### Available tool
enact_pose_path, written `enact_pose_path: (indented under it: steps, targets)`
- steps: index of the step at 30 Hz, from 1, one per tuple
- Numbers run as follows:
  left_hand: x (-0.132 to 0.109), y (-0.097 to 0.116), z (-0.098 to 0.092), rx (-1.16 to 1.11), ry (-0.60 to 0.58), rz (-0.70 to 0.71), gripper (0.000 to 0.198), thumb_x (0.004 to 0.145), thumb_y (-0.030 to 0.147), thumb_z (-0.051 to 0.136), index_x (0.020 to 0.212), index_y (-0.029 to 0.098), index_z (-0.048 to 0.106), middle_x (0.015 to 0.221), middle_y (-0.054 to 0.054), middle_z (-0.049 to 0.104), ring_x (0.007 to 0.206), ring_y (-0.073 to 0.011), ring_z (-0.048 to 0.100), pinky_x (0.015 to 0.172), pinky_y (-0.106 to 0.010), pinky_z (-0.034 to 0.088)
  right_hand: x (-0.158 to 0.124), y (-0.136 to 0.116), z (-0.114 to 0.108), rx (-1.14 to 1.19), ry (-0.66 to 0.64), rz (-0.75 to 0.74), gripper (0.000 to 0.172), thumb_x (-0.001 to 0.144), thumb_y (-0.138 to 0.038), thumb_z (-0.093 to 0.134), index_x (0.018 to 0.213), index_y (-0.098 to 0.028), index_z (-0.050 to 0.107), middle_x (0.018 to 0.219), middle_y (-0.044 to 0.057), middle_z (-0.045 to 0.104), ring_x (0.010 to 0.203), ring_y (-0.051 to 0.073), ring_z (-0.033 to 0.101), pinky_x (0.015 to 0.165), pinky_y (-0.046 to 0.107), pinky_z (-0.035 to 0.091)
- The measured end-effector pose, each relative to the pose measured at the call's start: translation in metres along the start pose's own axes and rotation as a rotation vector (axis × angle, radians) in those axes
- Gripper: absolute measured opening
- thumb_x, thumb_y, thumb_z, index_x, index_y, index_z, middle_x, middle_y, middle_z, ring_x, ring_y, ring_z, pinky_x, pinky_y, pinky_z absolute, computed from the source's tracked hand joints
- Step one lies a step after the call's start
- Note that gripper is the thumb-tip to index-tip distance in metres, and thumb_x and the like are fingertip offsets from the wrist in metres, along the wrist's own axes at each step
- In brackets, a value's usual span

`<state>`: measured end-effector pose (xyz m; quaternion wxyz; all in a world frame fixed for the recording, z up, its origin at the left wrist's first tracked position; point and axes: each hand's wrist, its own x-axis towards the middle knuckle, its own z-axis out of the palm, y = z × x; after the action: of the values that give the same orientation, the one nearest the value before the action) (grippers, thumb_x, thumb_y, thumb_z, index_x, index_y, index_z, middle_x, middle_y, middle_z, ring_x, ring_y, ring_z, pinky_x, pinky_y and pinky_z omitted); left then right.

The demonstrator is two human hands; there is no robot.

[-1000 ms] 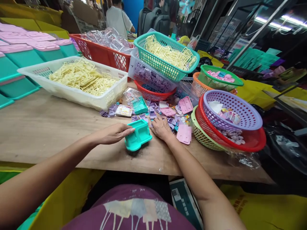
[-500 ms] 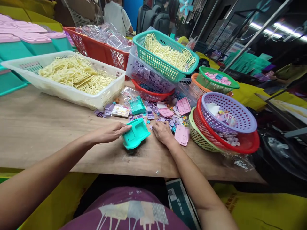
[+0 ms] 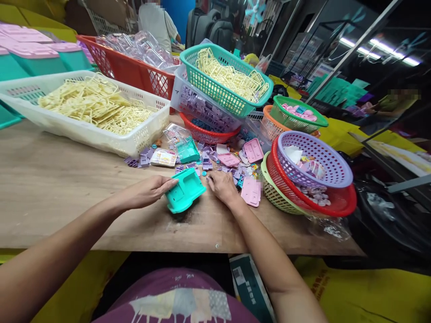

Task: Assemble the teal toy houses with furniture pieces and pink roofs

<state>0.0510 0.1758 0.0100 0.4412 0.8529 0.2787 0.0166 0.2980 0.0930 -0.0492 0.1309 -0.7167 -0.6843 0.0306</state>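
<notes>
The left hand [image 3: 151,192] grips a teal tray [image 3: 184,193] by its 9 o'clock edge, thumb laid over the rim and the other fingers out of sight behind it. The tray sits near the front of the wooden table [image 3: 67,166], tilted, its hollow side facing the person; whether its lower edge touches the wood is unclear. At 3 o'clock of the tray, just apart from it, the right hand [image 3: 222,186] rests low with fingers curled in; the view does not show if a small part is pinched under the fingertips.

The tray looks like thin moulded plastic, so it should be light, fairly stiff and a little slick. The rim and outer walls seem the best hold, with 1 thumb inside and fingers behind; a hard squeeze mid-wall might flex it, and pressing on the far side could make it twist in a 1-hand grip.

Loose purple pieces [image 3: 206,164] lie at 1 o'clock of the tray, small enough to need a fingertip pinch. Beyond the right hand, at 3 o'clock, lies a flat pink panel [image 3: 251,192], easiest to lift by an edge
</notes>
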Motion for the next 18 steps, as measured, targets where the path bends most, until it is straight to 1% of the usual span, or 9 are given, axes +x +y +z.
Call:
enact_pose_path:
  steps: [2,4,7,9,11,13,15,16,18]
  targets:
    - [0.000,-0.001,0.000,0.007,0.011,-0.008,0.050,0.096,0.058,0.030,0.075,0.018,0.051,0.067,0.001,0.048,0.060,-0.0126,0.041,0.057,-0.023,0.036,-0.007,-0.003,-0.002,0.038,-0.020,0.026,0.017,0.095,-0.024,0.051,0.105,-0.021,0.064,0.099,0.007,0.072,0.094,0.022,0.065,0.082,0.032,0.040]
    - [0.000,-0.001,-0.001,0.023,-0.014,-0.003,0.049,0.095,0.059,0.033,0.074,0.018,0.050,0.067,0.001,0.048,0.061,-0.0126,0.042,0.058,-0.022,0.037,-0.015,-0.004,-0.002,0.055,-0.032,0.035,0.014,0.093,-0.021,0.054,0.102,-0.020,0.065,0.096,0.008,0.073,0.091,0.021,0.065,0.079,0.030,0.042]
    - [0.000,-0.003,-0.005,0.006,-0.169,0.049,0.043,0.087,0.060,0.050,0.078,0.018,0.054,0.073,0.001,0.056,0.066,-0.0133,0.049,0.060,-0.021,0.040,-0.026,-0.003,-0.002,0.099,-0.042,0.035,0.010,0.090,-0.018,0.059,0.097,-0.018,0.066,0.099,0.010,0.072,0.093,0.022,0.065,0.078,0.029,0.044]
    - [0.000,-0.007,-0.007,-0.026,-0.256,0.082,0.040,0.079,0.057,0.063,0.085,0.018,0.058,0.079,0.001,0.062,0.070,-0.0147,0.054,0.062,-0.020,0.042,-0.032,-0.002,-0.005,0.140,-0.046,0.033,0.009,0.090,-0.018,0.060,0.097,-0.018,0.066,0.096,0.008,0.072,0.089,0.019,0.066,0.076,0.027,0.046]
    - [0.001,-0.011,-0.007,-0.022,-0.249,0.075,0.040,0.075,0.055,0.069,0.086,0.017,0.059,0.079,0.000,0.065,0.071,-0.0159,0.057,0.062,-0.021,0.043,-0.039,-0.003,-0.010,0.302,0.004,0.067,0.011,0.092,-0.024,0.058,0.098,-0.018,0.066,0.091,0.005,0.072,0.082,0.016,0.067,0.072,0.025,0.048]
    - [0.003,-0.014,-0.006,-0.006,-0.197,0.043,0.040,0.074,0.054,0.070,0.083,0.017,0.060,0.076,-0.001,0.065,0.069,-0.0162,0.057,0.060,-0.021,0.043,-0.047,-0.010,-0.015,0.586,0.114,0.116,0.016,0.093,-0.031,0.059,0.102,-0.019,0.065,0.091,0.004,0.071,0.078,0.014,0.066,0.069,0.023,0.050]
    - [0.004,-0.015,-0.004,-0.037,-0.193,0.026,0.040,0.073,0.053,0.071,0.084,0.016,0.061,0.075,-0.001,0.065,0.067,-0.0158,0.057,0.059,-0.022,0.043,-0.054,-0.023,-0.018,0.863,0.218,0.134,0.025,0.090,-0.036,0.064,0.110,-0.021,0.063,0.090,0.002,0.069,0.077,0.013,0.065,0.067,0.023,0.050]
    - [0.005,-0.015,-0.004,-0.074,-0.209,0.030,0.040,0.073,0.052,0.072,0.087,0.016,0.062,0.076,-0.001,0.066,0.068,-0.0156,0.057,0.060,-0.022,0.044,-0.057,-0.031,-0.019,0.947,0.240,0.117,0.028,0.089,-0.036,0.065,0.113,-0.023,0.062,0.088,0.000,0.068,0.077,0.012,0.064,0.068,0.022,0.050]
    - [0.006,-0.014,-0.003,-0.148,-0.237,0.047,0.039,0.073,0.049,0.073,0.091,0.015,0.064,0.080,-0.001,0.067,0.070,-0.0153,0.057,0.062,-0.022,0.045,-0.061,-0.045,-0.021,1.044,0.225,0.055,0.027,0.089,-0.034,0.065,0.115,-0.025,0.063,0.088,0.000,0.067,0.078,0.012,0.064,0.071,0.023,0.051]
